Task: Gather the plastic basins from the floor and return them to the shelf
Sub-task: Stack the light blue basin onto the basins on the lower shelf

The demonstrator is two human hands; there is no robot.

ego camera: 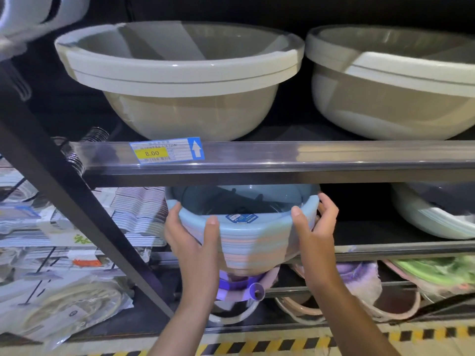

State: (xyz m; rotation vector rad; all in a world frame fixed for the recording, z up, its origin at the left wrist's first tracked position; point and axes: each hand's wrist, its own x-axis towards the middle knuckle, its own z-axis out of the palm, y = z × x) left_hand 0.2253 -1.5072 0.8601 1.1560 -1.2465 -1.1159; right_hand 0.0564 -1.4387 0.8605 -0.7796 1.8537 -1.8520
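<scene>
Shelf rail above, basin stack top partly hidden

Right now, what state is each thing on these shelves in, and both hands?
Stack of nested pastel basins: held tilted at the middle shelf's front, not set down.
Left hand: gripping the stack's left side.
Right hand: gripping the stack's right side.
Beige basins: upright on the upper shelf, nested, wrapped in clear film.
Price tag: stuck on the shelf rail, reads 8.00.
</scene>
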